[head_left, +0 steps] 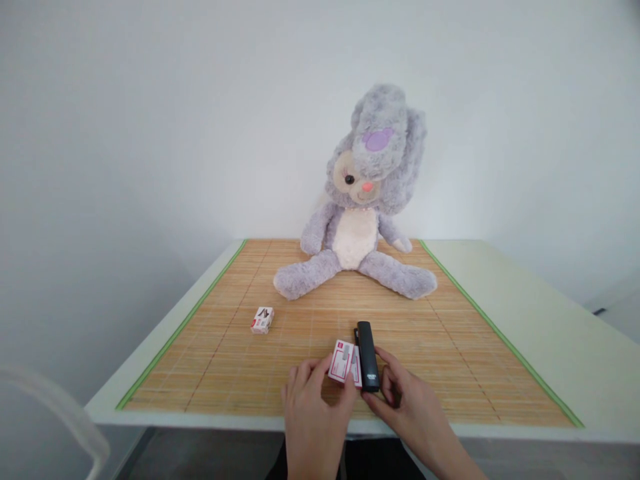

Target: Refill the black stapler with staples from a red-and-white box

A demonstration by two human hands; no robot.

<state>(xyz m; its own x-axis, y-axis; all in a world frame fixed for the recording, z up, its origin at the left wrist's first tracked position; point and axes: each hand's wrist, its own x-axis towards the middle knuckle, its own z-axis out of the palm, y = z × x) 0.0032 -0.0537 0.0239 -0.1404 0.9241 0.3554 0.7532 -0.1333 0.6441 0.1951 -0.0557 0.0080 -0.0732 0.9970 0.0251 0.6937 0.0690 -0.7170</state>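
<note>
My left hand [313, 410] is closed in a pinch on a small white and red box [342, 361], holding it tilted just above the bamboo mat [225, 347]. A second matching box [357, 368] sits right behind it. My right hand [407, 400] grips the near end of a black stapler [367, 355], which lies on the mat pointing away from me and touches the boxes' right side.
A grey plush rabbit [363, 207] sits at the far middle of the mat against the white wall. Another small white and red box [263, 320] lies on the mat to the left. The pale table [550, 320] extends right of the mat.
</note>
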